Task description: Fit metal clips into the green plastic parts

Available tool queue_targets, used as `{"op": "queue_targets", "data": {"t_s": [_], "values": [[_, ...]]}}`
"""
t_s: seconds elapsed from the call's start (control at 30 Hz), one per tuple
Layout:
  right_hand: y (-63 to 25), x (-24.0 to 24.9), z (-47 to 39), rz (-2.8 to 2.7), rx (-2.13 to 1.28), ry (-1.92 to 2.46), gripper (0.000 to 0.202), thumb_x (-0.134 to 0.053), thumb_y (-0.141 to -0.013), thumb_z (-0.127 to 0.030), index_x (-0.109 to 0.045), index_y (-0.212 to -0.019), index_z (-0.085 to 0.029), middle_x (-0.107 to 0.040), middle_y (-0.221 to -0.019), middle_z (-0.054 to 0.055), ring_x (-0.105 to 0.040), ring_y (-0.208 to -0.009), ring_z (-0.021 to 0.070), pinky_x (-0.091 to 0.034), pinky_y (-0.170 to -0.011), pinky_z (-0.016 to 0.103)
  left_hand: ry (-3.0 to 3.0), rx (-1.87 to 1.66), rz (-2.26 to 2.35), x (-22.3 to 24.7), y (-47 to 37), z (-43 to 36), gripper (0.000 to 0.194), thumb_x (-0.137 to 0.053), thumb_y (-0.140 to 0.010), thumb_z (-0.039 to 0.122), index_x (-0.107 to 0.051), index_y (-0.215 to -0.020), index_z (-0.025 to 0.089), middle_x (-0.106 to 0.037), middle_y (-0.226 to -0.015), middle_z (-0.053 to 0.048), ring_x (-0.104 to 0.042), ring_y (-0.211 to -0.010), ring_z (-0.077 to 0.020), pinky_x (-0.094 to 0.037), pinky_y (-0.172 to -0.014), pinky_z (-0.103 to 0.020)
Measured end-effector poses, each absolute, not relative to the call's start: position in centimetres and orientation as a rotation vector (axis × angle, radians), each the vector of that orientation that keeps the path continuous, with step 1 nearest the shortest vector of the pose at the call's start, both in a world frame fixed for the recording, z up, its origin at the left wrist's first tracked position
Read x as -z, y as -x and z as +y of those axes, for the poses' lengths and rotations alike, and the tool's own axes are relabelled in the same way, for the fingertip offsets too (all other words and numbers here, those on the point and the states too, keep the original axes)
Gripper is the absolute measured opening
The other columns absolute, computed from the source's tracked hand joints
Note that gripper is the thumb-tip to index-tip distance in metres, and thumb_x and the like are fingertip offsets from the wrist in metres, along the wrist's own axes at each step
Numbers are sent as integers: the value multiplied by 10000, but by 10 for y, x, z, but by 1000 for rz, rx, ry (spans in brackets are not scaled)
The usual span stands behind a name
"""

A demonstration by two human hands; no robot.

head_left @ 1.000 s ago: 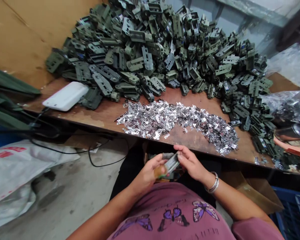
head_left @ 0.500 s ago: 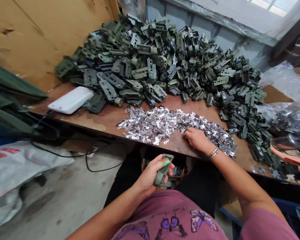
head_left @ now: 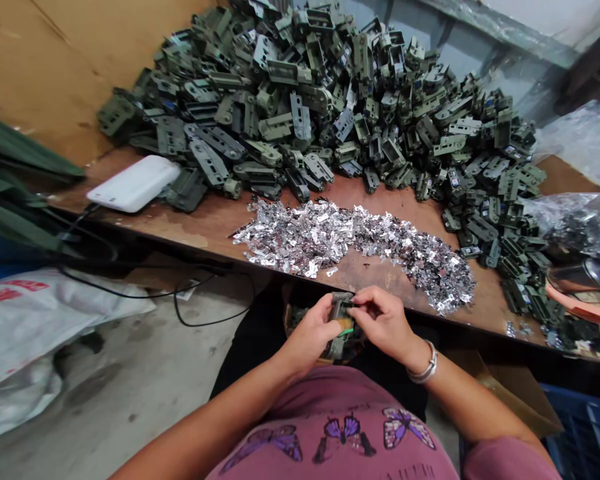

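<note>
My left hand (head_left: 314, 335) is closed around a grey-green plastic housing (head_left: 341, 308), held over my lap just off the table's front edge. A yellow wrap with a green edge shows at my left thumb. My right hand (head_left: 384, 321) meets the housing from the right, its thumb and forefinger pinched at the part's side. Whatever sits between those fingertips is too small to make out. Ahead of both hands, a heap of small shiny metal clips (head_left: 300, 235) spreads over the brown table (head_left: 375, 280).
A large pile of green-grey plastic housings (head_left: 280, 127) fills the table's back. At left lies a white power bank (head_left: 134, 184) with a black cable. A box of housings (head_left: 293, 320) stands below my hands. Clear plastic bags (head_left: 575, 147) lie at right, a white sack (head_left: 55, 320) at left.
My right hand has left the metal clips and come back to the housing. My left hand has turned the housing and raised it slightly. The camera view has tilted down a little.
</note>
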State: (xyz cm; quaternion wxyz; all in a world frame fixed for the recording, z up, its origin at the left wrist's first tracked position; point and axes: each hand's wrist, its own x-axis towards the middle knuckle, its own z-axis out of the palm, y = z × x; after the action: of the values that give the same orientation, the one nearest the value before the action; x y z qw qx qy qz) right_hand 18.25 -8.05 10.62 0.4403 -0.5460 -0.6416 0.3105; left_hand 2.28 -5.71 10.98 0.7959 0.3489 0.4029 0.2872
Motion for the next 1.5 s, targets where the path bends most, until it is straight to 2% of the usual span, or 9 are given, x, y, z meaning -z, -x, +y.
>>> {"op": "queue_targets", "data": {"t_s": [0.17, 0.43, 0.93, 1.03, 1.17, 1.23, 1.3, 1.4, 1.5], "values": [[-172, -107, -82, -1730, -541, 1216, 97, -577, -866, -113, -607, -848, -204, -642, -788, 30, -612, -738, 149, -513, -674, 279, -1074, -676, 946, -100, -18, -60, 306, -625, -683, 192, -520, -969, 176, -600, -919, -18, -568, -889, -183, -455, -828, -314], [-170, -102, -88, -1808, -393, 1189, 166, -549, -883, -74, -643, -943, -198, -671, -843, 63, -638, -770, 157, -555, -674, 282, -1381, -673, 1140, -97, -16, -66, 246, -588, -684, 200, -476, -902, 182, -501, -779, 33, -471, -687, -127, -418, -648, -267], [-165, -90, -98, -1981, -236, 1197, 227, -482, -923, -72, -648, -1044, -169, -675, -898, 108, -637, -804, 184, -572, -690, 319, -1649, -599, 1231, -96, -12, -75, 244, -534, -680, 132, -358, -820, 228, -419, -736, 44, -448, -683, -142, -364, -629, -282], [-167, -94, -99, -2044, -364, 1180, 223, -479, -939, -107, -670, -1036, -169, -679, -900, 106, -638, -799, 185, -570, -686, 317, -1665, -487, 1188, -98, -8, -75, 294, -592, -693, 181, -333, -821, 237, -419, -706, 57, -449, -646, -139, -332, -593, -277], [-181, -108, -97, -1898, -698, 1150, 210, -571, -921, -176, -670, -1101, -220, -686, -994, 75, -660, -862, 166, -575, -759, 305, -1731, -528, 1095, -105, -1, -70, 357, -719, -686, 352, -422, -833, 219, -494, -766, 20, -473, -692, -158, -346, -617, -286], [-189, -111, -98, -1758, -732, 1242, 246, -582, -916, -192, -654, -1148, -227, -684, -1031, 78, -664, -851, 163, -572, -727, 294, -1810, -615, 1075, -109, 4, -67, 230, -626, -799, 350, -448, -760, 209, -487, -754, 7, -459, -692, -157, -342, -637, -293], [-194, -109, -102, -1683, -749, 1343, 225, -586, -914, -213, -660, -1126, -218, -691, -1001, 78, -667, -813, 163, -559, -671, 278, -1858, -698, 1081, -112, 9, -65, 224, -502, -888, 293, -436, -692, 207, -455, -709, 8, -432, -664, -150, -333, -638, -296], [-196, -103, -108, -1749, -801, 1394, 147, -594, -911, -228, -685, -1023, -204, -702, -890, 56, -665, -758, 157, -540, -665, 271, -1867, -828, 1139, -115, 16, -63, 240, -478, -902, 269, -432, -675, 207, -429, -691, 12, -408, -652, -148, -337, -643, -295], [-195, -99, -112, -1818, -812, 1384, 126, -582, -917, -223, -692, -972, -197, -690, -808, 35, -646, -688, 141, -525, -648, 262, -1744, -892, 1136, -116, 21, -62, 174, -532, -883, 317, -520, -762, 192, -507, -781, -14, -470, -733, -161, -387, -700, -295]]}}
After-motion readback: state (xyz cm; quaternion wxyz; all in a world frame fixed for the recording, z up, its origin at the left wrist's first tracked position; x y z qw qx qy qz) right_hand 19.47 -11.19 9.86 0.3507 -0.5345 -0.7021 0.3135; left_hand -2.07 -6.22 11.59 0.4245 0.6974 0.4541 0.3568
